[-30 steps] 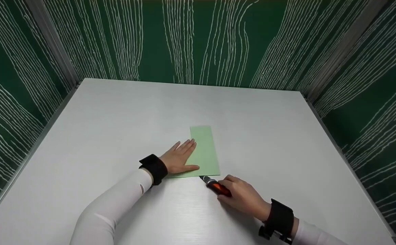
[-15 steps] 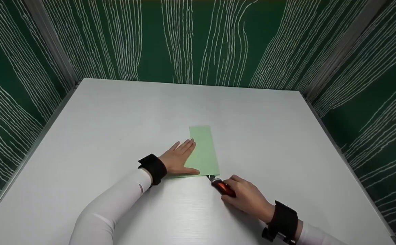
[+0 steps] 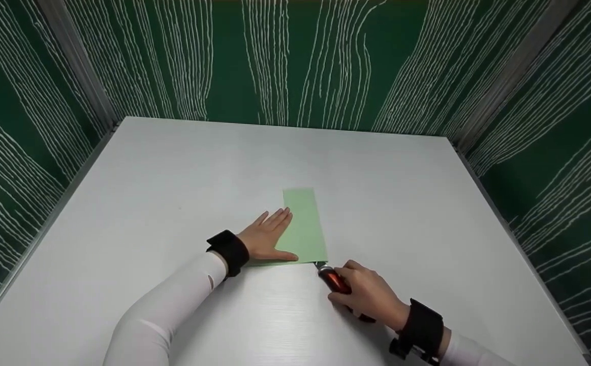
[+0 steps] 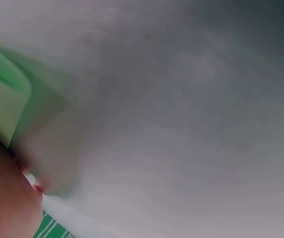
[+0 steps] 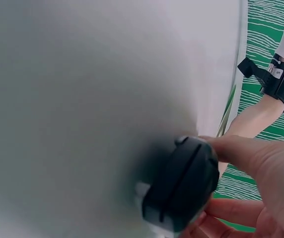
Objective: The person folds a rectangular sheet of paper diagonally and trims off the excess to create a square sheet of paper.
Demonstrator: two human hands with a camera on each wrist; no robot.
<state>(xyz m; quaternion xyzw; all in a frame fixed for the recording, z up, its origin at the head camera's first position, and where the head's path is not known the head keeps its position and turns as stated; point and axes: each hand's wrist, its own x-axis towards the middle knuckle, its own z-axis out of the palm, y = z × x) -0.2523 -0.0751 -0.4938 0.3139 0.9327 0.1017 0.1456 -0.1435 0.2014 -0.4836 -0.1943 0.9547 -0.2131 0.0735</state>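
A folded sheet of light green paper (image 3: pixel 303 229) lies on the white table in the head view. My left hand (image 3: pixel 267 236) rests flat on its left part, fingers spread and thumb along the near edge. In the left wrist view the paper's fold (image 4: pixel 13 89) bulges beside that hand. My right hand (image 3: pixel 371 292) grips a red and black utility knife (image 3: pixel 333 280) by its handle. The knife's front end meets the paper's near edge close to the right corner, its tip hidden under the upper layer. In the right wrist view the knife's dark rear end (image 5: pixel 181 183) faces the camera.
The white table (image 3: pixel 224 162) stretches out around the paper. Green walls with white wavy lines (image 3: pixel 315 61) stand behind it and along both sides, with grey posts at the corners. Both wrists wear black straps (image 3: pixel 420 328).
My right hand has slid the knife rightward along the paper's near edge, from near the left thumb toward the right corner. The left hand has stayed nearly still on the paper.
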